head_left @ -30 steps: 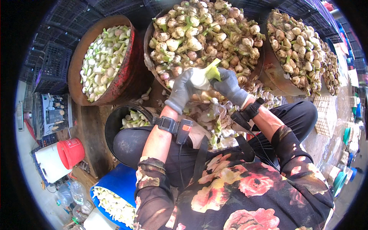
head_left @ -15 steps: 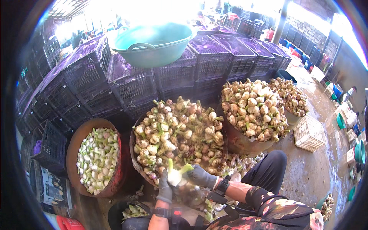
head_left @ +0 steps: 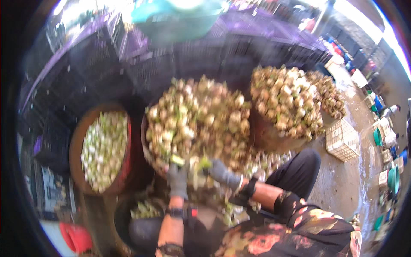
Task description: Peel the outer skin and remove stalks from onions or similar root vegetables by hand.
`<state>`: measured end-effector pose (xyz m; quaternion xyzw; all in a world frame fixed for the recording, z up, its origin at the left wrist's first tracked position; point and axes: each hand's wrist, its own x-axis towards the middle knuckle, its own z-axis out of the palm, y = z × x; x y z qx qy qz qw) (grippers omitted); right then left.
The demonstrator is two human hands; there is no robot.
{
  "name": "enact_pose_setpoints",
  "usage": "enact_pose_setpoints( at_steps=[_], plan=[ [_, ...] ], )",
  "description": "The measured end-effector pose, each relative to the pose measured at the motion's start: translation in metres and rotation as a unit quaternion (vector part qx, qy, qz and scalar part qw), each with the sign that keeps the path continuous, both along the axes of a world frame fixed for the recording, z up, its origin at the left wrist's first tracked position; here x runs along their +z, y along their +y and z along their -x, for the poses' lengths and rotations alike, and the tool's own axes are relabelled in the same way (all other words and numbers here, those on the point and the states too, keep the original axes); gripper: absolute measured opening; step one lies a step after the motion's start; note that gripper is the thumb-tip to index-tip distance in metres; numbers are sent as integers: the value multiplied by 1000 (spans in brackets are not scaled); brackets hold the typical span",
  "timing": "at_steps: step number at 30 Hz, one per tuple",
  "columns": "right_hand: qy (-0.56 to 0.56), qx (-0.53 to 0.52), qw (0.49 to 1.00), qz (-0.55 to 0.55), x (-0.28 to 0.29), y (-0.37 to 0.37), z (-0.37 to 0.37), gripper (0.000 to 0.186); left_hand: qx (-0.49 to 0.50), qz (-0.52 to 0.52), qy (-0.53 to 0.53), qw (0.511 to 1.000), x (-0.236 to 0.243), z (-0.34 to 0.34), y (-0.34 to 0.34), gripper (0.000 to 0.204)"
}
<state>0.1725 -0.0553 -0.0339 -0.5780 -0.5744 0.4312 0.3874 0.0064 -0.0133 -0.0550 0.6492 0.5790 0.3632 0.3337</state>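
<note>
Both my hands wear grey gloves and work low over the near rim of a wide tub heaped with unpeeled garlic bulbs (head_left: 195,113). My left hand (head_left: 177,182) is closed around a garlic bulb, mostly hidden, whose pale green stalk (head_left: 177,160) sticks out above the fingers. Just to its right, my right hand (head_left: 223,174) is closed, with a blurred green strip of garlic leaf (head_left: 205,163) at its fingertips. A gap shows between the hands. Loose garlic peel (head_left: 267,162) lies beside the tub, near my right knee.
A reddish tub (head_left: 76,158) of peeled garlic stands left, a small dark tub (head_left: 119,222) below it. Another garlic-filled tub (head_left: 272,130) is at right, beside a white crate (head_left: 342,140). Stacked dark crates (head_left: 180,60) with purple netting form a wall behind, under a teal basin (head_left: 177,23).
My hands have drawn apart; the white bulb that showed between them is now mostly hidden. Tubs and crates sit higher in the picture, which is blurred by head movement.
</note>
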Motion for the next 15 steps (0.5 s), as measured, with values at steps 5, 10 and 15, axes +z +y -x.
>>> enact_pose_setpoints(
  at_steps=[5, 10, 15],
  plan=[
    [-112, 87, 968, -208, 4, -5, -25, 7, 33, 57, 47, 997, 2, 2, -3, 37],
    [605, -23, 776, 177, 22, -6, -47, 31, -29, 159, -388, 907, 14, 12, 1, 12],
    [659, -6, 731, 179, 33, -30, -74, 46, -107, 148, -460, 869, 11, 20, 1, 17]
  ],
)
